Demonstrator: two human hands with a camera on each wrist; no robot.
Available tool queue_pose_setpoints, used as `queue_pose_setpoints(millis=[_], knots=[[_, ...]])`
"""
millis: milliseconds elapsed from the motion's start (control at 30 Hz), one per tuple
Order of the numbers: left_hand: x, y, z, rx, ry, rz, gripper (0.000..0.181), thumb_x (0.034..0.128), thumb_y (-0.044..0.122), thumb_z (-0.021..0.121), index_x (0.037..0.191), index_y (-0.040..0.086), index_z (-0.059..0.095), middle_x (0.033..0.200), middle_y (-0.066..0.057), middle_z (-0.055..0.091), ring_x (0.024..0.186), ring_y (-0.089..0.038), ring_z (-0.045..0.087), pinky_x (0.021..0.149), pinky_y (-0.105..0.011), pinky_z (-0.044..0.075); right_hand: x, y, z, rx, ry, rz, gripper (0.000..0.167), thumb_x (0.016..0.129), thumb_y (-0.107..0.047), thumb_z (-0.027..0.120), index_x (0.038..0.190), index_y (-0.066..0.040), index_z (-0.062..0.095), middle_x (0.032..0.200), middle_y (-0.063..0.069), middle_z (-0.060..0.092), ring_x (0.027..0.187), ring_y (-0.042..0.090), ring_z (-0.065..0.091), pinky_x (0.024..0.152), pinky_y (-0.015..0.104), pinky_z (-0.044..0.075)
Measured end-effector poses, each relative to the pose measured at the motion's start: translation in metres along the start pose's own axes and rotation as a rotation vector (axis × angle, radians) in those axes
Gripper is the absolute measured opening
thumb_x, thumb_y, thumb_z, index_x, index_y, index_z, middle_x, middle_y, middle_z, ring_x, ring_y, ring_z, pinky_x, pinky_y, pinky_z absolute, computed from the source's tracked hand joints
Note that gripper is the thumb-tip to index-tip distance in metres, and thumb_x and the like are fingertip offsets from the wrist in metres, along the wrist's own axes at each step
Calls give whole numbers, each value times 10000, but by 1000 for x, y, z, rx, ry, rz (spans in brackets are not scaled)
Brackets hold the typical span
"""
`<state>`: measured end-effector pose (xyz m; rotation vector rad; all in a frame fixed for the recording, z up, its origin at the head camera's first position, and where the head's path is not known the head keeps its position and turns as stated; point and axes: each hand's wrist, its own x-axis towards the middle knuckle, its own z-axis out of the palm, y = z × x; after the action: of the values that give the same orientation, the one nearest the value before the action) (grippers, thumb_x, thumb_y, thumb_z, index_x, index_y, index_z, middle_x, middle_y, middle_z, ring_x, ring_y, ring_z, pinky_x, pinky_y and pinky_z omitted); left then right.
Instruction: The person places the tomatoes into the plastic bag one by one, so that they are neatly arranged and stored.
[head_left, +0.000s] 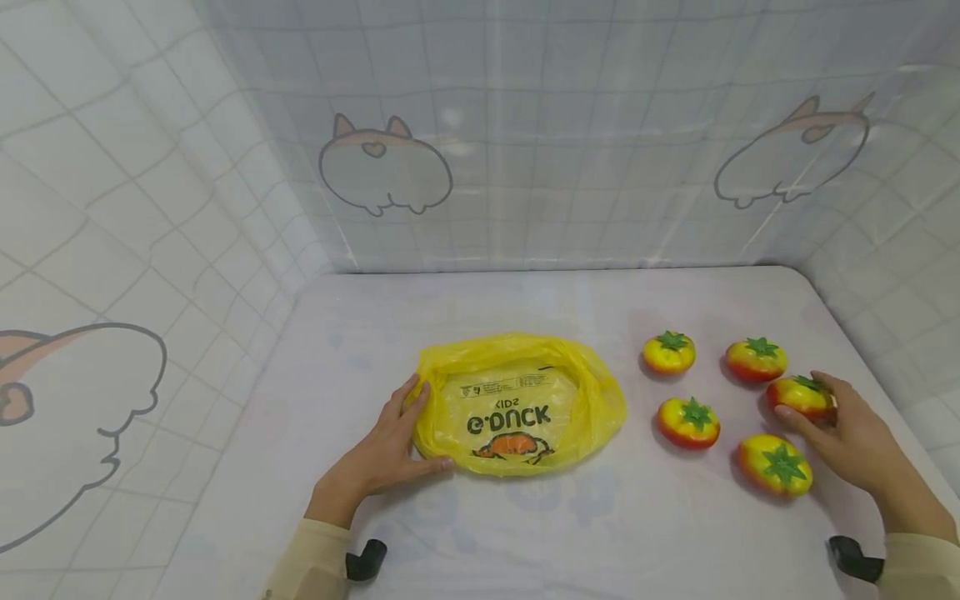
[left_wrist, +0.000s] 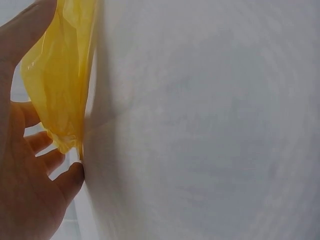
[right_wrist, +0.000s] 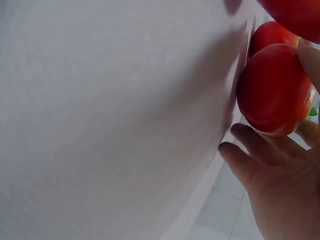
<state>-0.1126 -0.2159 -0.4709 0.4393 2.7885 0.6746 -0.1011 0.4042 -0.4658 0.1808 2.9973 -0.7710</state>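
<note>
A yellow plastic bag with black lettering and an orange picture lies on the table, its rim rolled into a ring. At its left side rests my left hand, fingers loosely spread along the edge and thumb by the lower rim. The left wrist view shows the bag's yellow film between thumb and fingers. My right hand holds the rightmost toy tomato, thumb on one side and fingers on the other. In the right wrist view this red tomato sits at or just above the table.
Several more red-yellow toy tomatoes with green star-shaped tops lie right of the bag: one at the back, one below it, one beside the held tomato and one in front. White grid-patterned curtains surround the white table.
</note>
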Motion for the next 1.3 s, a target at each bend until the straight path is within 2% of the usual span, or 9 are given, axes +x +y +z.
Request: queue_pose_setpoints(millis=[167,500,767,1067,1300], knots=[[0,1,0,-1,6,9,1256,777,808,676,1663,126,104,1733,-71,-66,1575,-392,126,1198,-597,318,0,1,0,-5,-20,28,996,1031,-495,569,1555,166,38,1455,502,246,1209,678,342,962,816,325],[0,1,-1,3,11,17,1258,777,798,686,1660,115,106,1730,-91,-64,1573,-396,128,1197,-594,320,-2,1,-4,-28,-20,37,997,1026,-504,570,1555,165,54,1470,498,236,1188,690,372,938,802,368],[0,-1,0,-6,14,23,1261,773,800,690,1661,116,112,1731,-82,-62,1574,-394,126,1199,-595,315,-3,0,-8,-9,11,26,989,1024,-492,580,1570,139,49,1520,475,199,1174,696,385,905,800,392],[0,-1,1,0,11,24,1265,772,813,677,1661,113,110,1731,-84,-66,1575,-392,126,1199,-592,319,-4,-11,-14,11,85,-17,947,1024,-436,610,1577,128,88,1509,468,245,1225,658,367,903,785,396],[0,-2,3,12,23,27,1268,768,818,675,1659,106,122,1731,-99,-45,1570,-395,147,1194,-591,329,-4,-21,-20,24,94,-23,953,1017,-429,627,1601,83,75,1549,439,225,1264,647,362,906,766,398]])
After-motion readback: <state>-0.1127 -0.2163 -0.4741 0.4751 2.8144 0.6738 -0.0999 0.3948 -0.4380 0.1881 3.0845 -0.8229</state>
